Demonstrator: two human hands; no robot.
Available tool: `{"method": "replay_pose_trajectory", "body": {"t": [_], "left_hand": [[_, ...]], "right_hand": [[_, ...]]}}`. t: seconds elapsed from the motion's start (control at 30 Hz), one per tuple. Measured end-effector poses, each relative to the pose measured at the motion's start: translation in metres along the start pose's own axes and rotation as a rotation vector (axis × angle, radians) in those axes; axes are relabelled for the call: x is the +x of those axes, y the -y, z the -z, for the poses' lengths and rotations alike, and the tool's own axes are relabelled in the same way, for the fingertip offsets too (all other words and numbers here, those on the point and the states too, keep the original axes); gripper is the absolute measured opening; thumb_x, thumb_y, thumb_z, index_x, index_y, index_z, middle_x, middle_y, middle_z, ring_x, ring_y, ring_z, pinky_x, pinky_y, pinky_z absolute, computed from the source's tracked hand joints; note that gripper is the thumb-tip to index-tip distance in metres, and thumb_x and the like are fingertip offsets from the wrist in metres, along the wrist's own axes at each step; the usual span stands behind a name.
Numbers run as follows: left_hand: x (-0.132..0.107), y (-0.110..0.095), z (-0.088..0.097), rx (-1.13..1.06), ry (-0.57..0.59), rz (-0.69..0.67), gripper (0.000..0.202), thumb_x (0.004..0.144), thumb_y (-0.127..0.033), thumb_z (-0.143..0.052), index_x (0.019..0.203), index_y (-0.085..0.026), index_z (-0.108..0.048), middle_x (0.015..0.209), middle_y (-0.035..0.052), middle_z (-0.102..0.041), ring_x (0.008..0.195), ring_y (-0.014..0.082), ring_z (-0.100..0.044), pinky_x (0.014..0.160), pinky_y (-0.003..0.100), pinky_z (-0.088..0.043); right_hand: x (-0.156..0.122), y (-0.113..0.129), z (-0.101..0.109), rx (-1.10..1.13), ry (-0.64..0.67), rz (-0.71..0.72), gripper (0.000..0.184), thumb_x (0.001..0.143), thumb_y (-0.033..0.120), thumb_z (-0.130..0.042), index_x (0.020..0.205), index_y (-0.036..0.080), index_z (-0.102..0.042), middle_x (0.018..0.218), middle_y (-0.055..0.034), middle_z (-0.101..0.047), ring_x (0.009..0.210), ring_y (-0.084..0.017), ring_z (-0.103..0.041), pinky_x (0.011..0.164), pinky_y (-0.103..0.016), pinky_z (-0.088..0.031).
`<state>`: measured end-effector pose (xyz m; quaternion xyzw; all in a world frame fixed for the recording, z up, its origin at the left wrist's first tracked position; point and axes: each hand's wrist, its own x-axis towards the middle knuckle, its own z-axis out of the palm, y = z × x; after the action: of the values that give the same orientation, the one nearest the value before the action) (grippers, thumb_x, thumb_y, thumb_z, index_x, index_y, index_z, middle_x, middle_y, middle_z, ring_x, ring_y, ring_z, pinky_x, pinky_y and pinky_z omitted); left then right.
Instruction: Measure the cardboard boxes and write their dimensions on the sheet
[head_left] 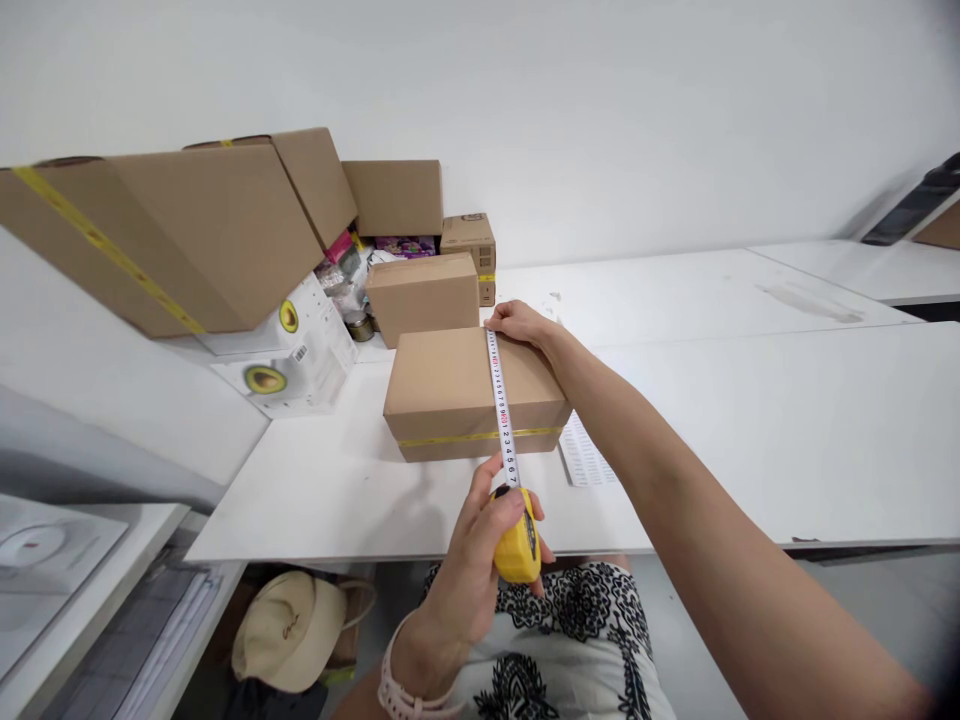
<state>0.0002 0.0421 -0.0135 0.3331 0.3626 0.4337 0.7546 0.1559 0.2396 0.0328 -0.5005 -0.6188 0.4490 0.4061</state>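
Note:
A closed brown cardboard box (pixel 450 385) with a yellow tape band lies on the white table (pixel 750 430) in front of me. My left hand (pixel 480 545) grips the yellow tape measure case (pixel 519 545) just off the box's near side. The white tape blade (pixel 501 405) runs from the case across the top of the box. My right hand (pixel 525 325) pinches the blade's end against the box's far top edge.
More cardboard boxes (pixel 424 290) and a large tilted one (pixel 172 235) stand at the back left, with white avocado-printed packages (pixel 289 360). A printed sheet (pixel 585 455) lies right of the box. A beige cap (pixel 289 625) sits below the table edge.

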Motion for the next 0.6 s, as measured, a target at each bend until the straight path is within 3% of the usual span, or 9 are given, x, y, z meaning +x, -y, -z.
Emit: {"method": "replay_pose_trajectory", "body": {"t": [0.1,0.23,0.37,0.47,0.6], "left_hand": [[0.001,0.0,0.0,0.005,0.002,-0.005,0.066,0.084,-0.048,-0.066,0.139,-0.025,-0.037,0.094,0.002,-0.054,0.067,0.0159,-0.063,0.043,0.022,-0.051],[0.005,-0.006,0.005,0.024,-0.014,-0.015,0.052,0.083,-0.043,-0.064,0.126,-0.021,-0.047,0.095,0.0039,-0.057,0.066,0.0177,-0.063,0.043,0.025,-0.051],[0.002,-0.016,0.028,0.131,-0.074,-0.05,0.033,0.082,-0.037,-0.064,0.108,-0.019,-0.056,0.099,0.0065,-0.062,0.072,0.0172,-0.062,0.053,0.027,-0.052],[-0.008,-0.019,0.052,0.302,-0.077,-0.075,0.029,0.083,-0.033,-0.066,0.109,-0.021,-0.06,0.102,0.0059,-0.063,0.075,0.0142,-0.058,0.06,0.024,-0.049],[-0.019,-0.013,0.072,0.456,0.029,-0.083,0.032,0.086,-0.033,-0.067,0.116,-0.024,-0.06,0.103,0.0042,-0.061,0.074,0.0127,-0.053,0.06,0.022,-0.044]], "right_hand": [[0.007,-0.005,0.001,0.018,0.009,-0.004,0.029,0.081,0.044,-0.067,0.104,0.026,-0.063,0.092,-0.0037,-0.07,0.082,-0.023,-0.061,0.074,-0.036,-0.046],[0.04,-0.006,0.003,-0.042,-0.043,-0.064,0.026,0.076,0.038,-0.076,0.089,0.022,-0.062,0.083,-0.004,-0.069,0.081,-0.022,-0.06,0.074,-0.035,-0.046],[0.051,0.004,0.017,0.077,-0.167,0.156,0.028,0.078,0.036,-0.077,0.074,0.02,-0.054,0.081,-0.0043,-0.067,0.086,-0.02,-0.062,0.077,-0.034,-0.049],[0.009,0.014,0.032,0.152,-0.255,0.338,0.025,0.083,0.041,-0.072,0.08,0.021,-0.057,0.089,-0.0045,-0.067,0.095,-0.02,-0.063,0.081,-0.036,-0.051],[-0.072,0.014,0.037,0.134,-0.318,0.422,0.024,0.085,0.048,-0.069,0.085,0.025,-0.06,0.091,-0.0052,-0.068,0.099,-0.023,-0.065,0.086,-0.042,-0.053]]}}
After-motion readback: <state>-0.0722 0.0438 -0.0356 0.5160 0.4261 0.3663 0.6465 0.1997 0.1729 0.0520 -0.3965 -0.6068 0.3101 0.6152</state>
